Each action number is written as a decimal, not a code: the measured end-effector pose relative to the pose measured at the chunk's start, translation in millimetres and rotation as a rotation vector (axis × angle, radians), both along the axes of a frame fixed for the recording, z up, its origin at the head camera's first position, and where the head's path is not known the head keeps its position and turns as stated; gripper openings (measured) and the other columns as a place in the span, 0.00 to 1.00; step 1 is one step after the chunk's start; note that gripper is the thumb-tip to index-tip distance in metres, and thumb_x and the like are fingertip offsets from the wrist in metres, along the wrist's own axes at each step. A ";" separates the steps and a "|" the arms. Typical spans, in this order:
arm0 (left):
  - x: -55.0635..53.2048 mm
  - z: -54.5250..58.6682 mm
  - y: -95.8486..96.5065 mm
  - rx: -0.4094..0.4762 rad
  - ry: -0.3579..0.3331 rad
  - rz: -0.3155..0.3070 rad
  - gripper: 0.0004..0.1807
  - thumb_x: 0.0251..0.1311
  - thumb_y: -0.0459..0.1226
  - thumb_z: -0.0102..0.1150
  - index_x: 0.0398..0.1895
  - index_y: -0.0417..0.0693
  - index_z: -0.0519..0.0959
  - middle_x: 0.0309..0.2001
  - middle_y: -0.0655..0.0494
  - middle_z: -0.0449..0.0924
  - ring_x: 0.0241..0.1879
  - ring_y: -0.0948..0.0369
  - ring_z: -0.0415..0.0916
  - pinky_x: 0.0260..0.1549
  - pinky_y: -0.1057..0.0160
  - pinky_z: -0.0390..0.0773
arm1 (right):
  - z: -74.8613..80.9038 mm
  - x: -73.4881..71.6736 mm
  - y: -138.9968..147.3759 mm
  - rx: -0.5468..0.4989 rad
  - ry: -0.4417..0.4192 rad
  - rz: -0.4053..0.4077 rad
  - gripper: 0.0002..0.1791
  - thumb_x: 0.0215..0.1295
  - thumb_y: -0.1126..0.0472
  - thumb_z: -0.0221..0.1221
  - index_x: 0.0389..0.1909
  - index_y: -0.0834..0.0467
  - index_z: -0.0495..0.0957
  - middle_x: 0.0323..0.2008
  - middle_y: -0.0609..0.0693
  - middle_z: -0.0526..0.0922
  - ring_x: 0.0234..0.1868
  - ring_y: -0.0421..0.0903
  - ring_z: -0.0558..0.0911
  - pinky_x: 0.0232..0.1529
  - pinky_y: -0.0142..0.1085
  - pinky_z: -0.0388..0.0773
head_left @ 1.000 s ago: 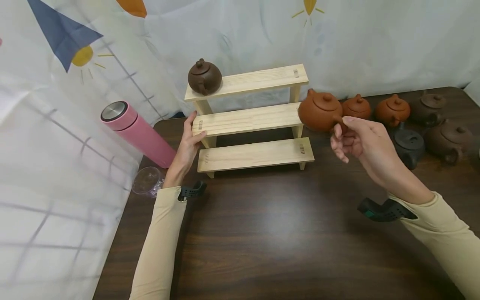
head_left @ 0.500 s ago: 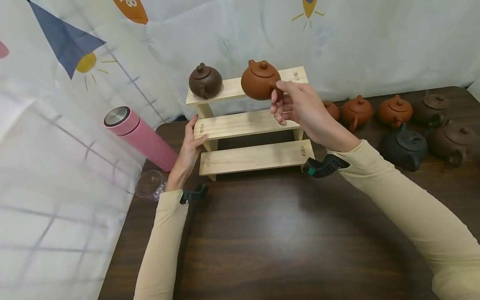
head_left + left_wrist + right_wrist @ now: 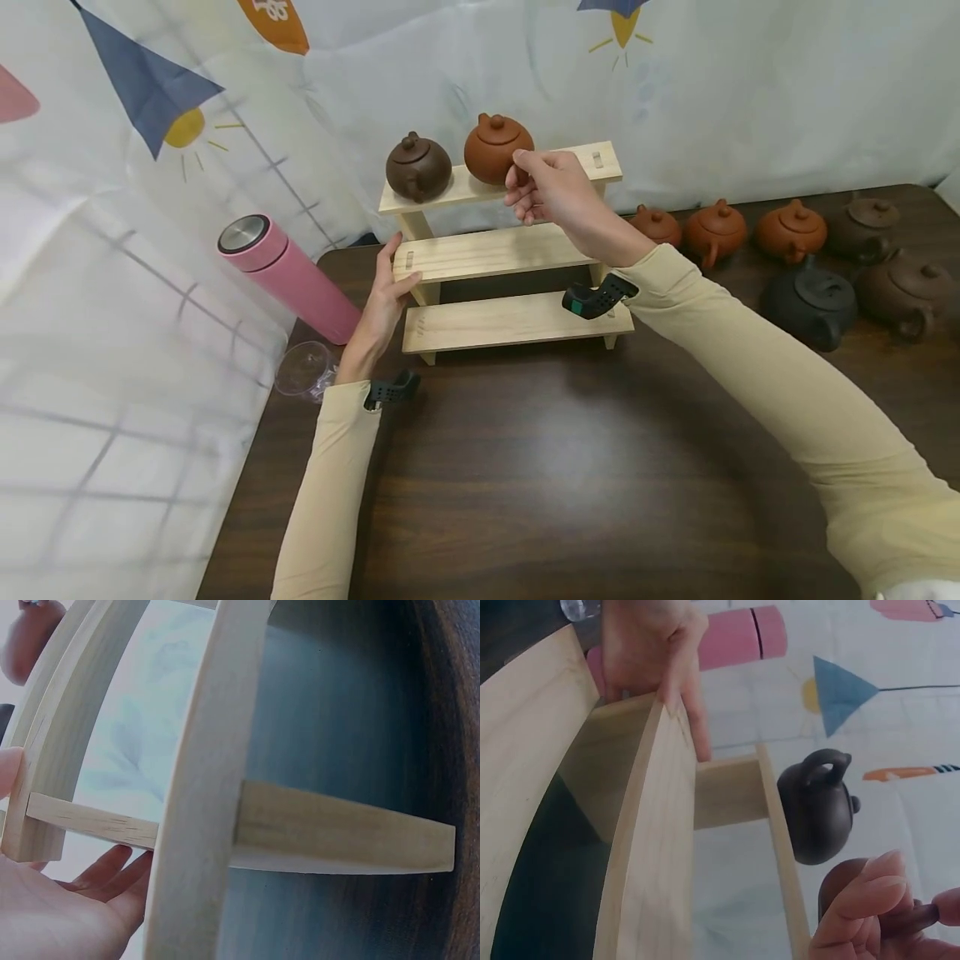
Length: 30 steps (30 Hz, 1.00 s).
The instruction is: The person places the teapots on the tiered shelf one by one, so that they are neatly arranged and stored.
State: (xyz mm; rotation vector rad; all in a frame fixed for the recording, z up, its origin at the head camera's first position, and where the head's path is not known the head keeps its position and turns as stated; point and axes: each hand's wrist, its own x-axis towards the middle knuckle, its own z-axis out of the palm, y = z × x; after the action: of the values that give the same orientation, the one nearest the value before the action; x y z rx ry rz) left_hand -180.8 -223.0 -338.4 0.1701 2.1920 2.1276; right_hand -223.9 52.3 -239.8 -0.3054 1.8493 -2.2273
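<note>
A three-tier wooden shelf (image 3: 487, 255) stands at the back of the table. My left hand (image 3: 378, 308) grips the left end of its middle board, thumb on top; in the left wrist view that hand (image 3: 71, 915) reaches round the frame. With my right hand (image 3: 558, 198) I pinch the handle of a reddish-brown teapot (image 3: 493, 150) at the top board. The pot is upright; whether its base touches the board I cannot tell. A dark brown teapot (image 3: 418, 170) sits just left of it on that board. In the right wrist view, fingers (image 3: 874, 896) partly hide the held pot.
Several teapots stand on the table at the right, among them an orange one (image 3: 791, 229), a black one (image 3: 810, 304) and a dark brown one (image 3: 907, 287). A pink flask (image 3: 300, 279) and a clear plastic cup (image 3: 302, 369) are left of the shelf. A curtain (image 3: 720, 92) hangs behind.
My right hand has carried the reddish-brown teapot leftward from beside the shelf's right end to the top board, next to the dark one. The left hand keeps its grip on the shelf.
</note>
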 end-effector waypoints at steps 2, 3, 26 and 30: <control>0.2 -0.9 0.3 -0.003 -0.002 -0.003 0.42 0.77 0.30 0.41 0.85 0.48 0.32 0.82 0.44 0.37 0.71 0.52 0.52 0.71 0.52 0.54 | -2.1 -1.9 -1.6 0.001 -0.008 -0.003 0.21 0.86 0.56 0.44 0.36 0.66 0.75 0.23 0.51 0.79 0.20 0.42 0.75 0.26 0.30 0.74; 0.2 -1.2 0.4 -0.005 -0.003 -0.004 0.42 0.77 0.30 0.41 0.85 0.48 0.32 0.82 0.43 0.38 0.71 0.52 0.52 0.71 0.52 0.54 | -3.0 -2.7 -2.2 0.003 -0.014 -0.004 0.21 0.86 0.56 0.43 0.36 0.66 0.75 0.24 0.51 0.80 0.20 0.42 0.75 0.26 0.30 0.74; 3.8 0.2 -0.2 -0.011 0.000 0.006 0.42 0.77 0.30 0.40 0.85 0.47 0.31 0.82 0.43 0.36 0.71 0.53 0.52 0.71 0.54 0.55 | -9.7 -2.6 -20.1 0.017 0.040 0.095 0.23 0.85 0.51 0.46 0.46 0.67 0.79 0.28 0.52 0.80 0.21 0.43 0.76 0.27 0.31 0.73; 3.0 1.5 1.6 -0.010 0.003 -0.007 0.42 0.78 0.30 0.40 0.85 0.47 0.31 0.83 0.43 0.35 0.70 0.54 0.53 0.69 0.56 0.56 | -8.1 -2.1 -23.0 0.017 0.027 0.082 0.24 0.85 0.51 0.47 0.48 0.68 0.79 0.28 0.52 0.81 0.21 0.43 0.76 0.27 0.31 0.73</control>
State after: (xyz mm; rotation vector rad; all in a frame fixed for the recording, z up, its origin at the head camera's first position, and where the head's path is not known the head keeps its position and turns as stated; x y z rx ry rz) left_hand -177.8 -221.4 -336.9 0.1796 2.2001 2.1134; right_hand -226.1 29.3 -248.0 -0.4028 1.8336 -2.1631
